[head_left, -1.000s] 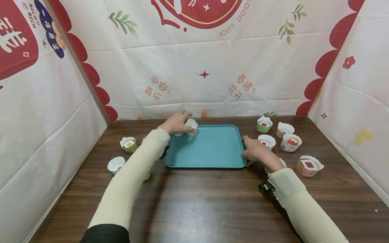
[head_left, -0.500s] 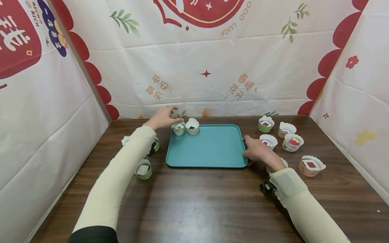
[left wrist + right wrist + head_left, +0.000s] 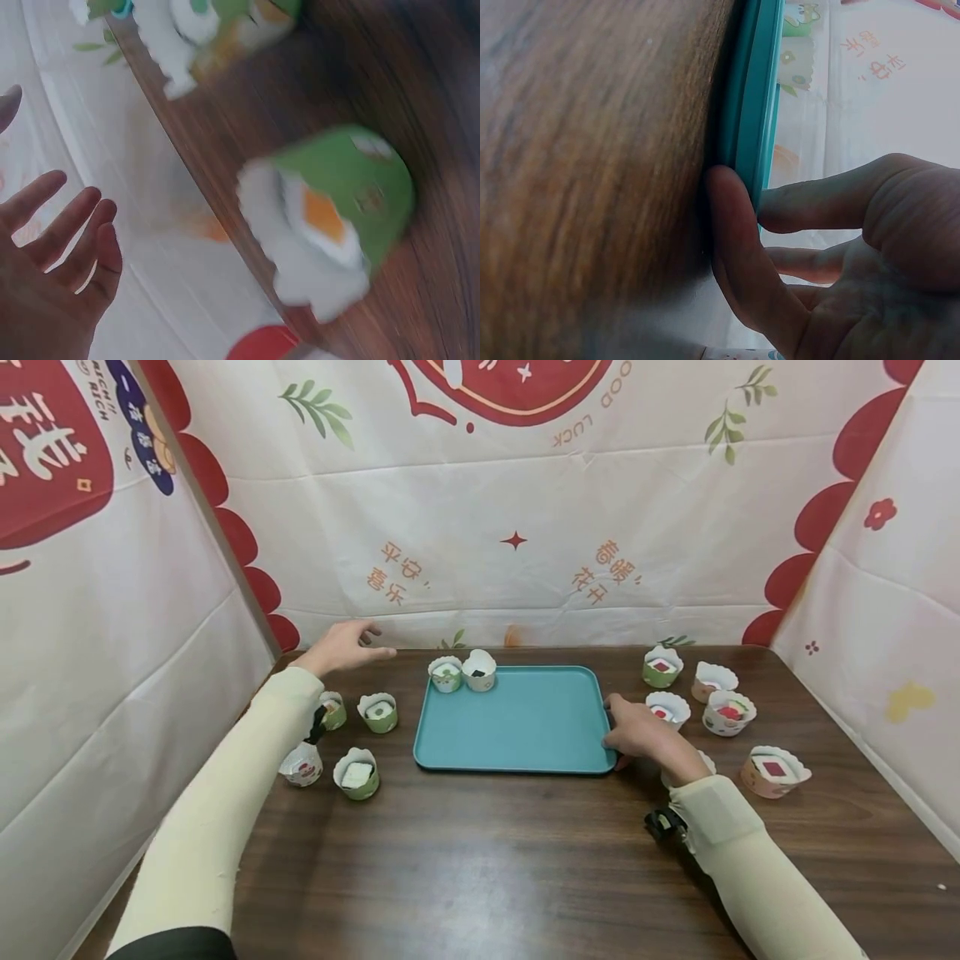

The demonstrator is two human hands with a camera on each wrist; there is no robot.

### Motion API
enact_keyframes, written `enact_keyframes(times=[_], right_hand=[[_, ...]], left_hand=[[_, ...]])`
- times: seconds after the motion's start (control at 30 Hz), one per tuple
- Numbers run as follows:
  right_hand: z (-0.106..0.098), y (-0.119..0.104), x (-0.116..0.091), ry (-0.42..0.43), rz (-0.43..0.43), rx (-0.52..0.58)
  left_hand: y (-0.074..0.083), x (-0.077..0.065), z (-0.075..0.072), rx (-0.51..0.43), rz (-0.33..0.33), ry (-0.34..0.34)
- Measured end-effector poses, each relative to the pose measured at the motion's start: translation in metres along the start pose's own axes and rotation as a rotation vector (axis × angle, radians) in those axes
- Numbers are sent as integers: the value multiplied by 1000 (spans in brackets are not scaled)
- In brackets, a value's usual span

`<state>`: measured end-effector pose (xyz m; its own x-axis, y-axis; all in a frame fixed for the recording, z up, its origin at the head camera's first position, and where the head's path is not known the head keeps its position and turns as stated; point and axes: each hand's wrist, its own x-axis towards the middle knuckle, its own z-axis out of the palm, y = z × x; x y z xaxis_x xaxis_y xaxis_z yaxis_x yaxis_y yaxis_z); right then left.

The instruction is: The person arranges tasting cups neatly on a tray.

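Head view shows the tray [image 3: 517, 727] on the table [image 3: 480, 860], a green cup [image 3: 446, 677] and a white cup [image 3: 481, 679] at its far left corner; the right hand [image 3: 641, 732] hides its own grip. Right wrist view reveals fingers [image 3: 739, 225] pinching the tray's edge. The left hand [image 3: 343, 647] hovers, fingers loosely spread; its blurred wrist view shows an orange square [image 3: 324, 217], hard to make out from the head.

Brown wood-grain table [image 3: 480, 868] in front of me. White backdrop [image 3: 450, 506] behind it: round red print [image 3: 517, 400] cut off at top, green sprigs [image 3: 340, 412], small red star [image 3: 513, 540], orange characters [image 3: 621, 568], red scallops [image 3: 825, 516] down both sides. My left cloth [image 3: 142, 652]: red lettered print [image 3: 63, 481]. My right cloth [image 3: 862, 602]: red flower [image 3: 880, 514], yellow patch [image 3: 910, 702].
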<state>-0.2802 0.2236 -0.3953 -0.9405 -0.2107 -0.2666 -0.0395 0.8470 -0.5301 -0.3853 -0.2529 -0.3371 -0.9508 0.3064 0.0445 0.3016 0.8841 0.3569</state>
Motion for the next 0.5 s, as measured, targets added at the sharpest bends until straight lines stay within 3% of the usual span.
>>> enact_keyframes(times=[0.33, 0.5], right_hand=[[1, 3, 1, -3, -32, 17], [1, 3, 1, 2, -28, 15]], left_hand=[[-31, -39, -16, 45, -66, -177], [-42, -53, -15, 77, -94, -213]])
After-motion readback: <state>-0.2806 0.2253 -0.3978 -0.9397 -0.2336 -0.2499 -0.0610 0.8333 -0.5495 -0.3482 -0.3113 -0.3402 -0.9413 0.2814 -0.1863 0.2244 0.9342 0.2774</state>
